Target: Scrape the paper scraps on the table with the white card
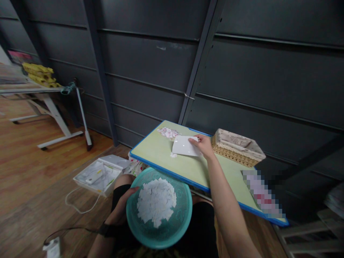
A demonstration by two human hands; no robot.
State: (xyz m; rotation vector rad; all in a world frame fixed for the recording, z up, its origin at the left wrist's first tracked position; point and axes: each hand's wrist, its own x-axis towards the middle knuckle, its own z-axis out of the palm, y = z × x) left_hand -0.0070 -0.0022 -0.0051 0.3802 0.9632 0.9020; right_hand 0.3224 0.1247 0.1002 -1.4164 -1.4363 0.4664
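My left hand (pixel 127 197) grips the left rim of a round teal plastic basket (pixel 186 211), which rests at my lap. A heap of small white paper pieces (pixel 156 200) lies inside it. Over the low table (pixel 153 150), with its pale yellow-green top and blue edge, my right hand (pixel 202 144) pinches a flat white sheet with rounded corners (pixel 185 145), thumb on top. Behind the sheet's left end sits a pile of small white and pinkish pieces (pixel 168 132). A few white bits (pixel 173 155) lie just in front of the sheet.
A woven basket with a cloth liner (pixel 236 152) stands on the table's right part, near a blurred-out flat item (pixel 263 195). On the floor at left are an open white box (pixel 98 175) and a power strip (pixel 52 248). A dark panelled wall (pixel 150 64) rises behind.
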